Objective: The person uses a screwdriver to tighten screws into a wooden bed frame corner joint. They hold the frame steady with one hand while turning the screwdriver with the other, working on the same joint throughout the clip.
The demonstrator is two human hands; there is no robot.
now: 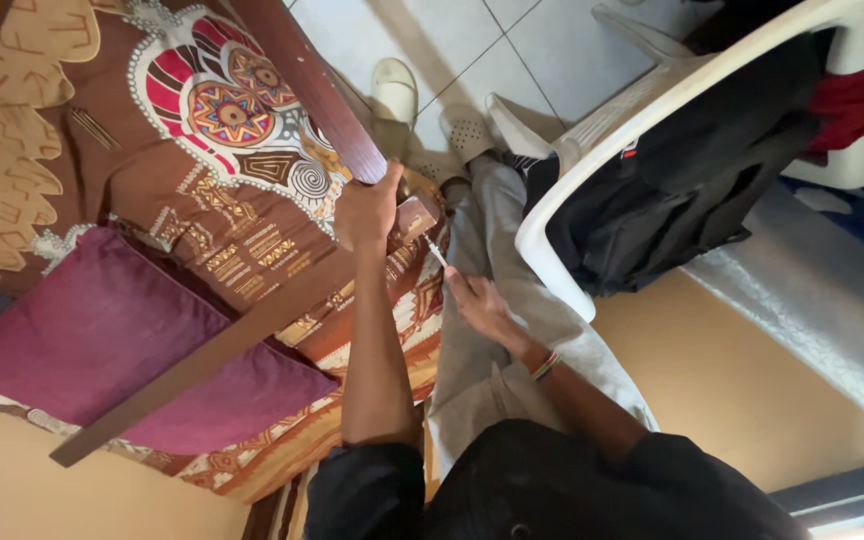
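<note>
Head view, looking down past the person's own torso in a black top

Left hand: fingers closed around the joint where two dark brown wooden rails meet in a corner. One rail runs up toward the top edge of the view; the other, a long wooden slat, runs down-left across the bed

Right hand: fingers pinched together on a thin, pale, rod-like tool; the tool's tip points at the wooden corner just beside the left hand. Kind of tool too small to tell. A striped bracelet sits on the right wrist

The wooden frame lies over a bed covered with a brown patterned cloth with red, white and yellow ornaments. A magenta pillow lies on the cloth, partly under the long slat

Person wears light grey trousers. Near the feet, on the white tiled floor, pale perforated shoes

Right of the person: white plastic chair, close to the right leg, with dark clothing draped over it; a red garment lies at the far right
</note>
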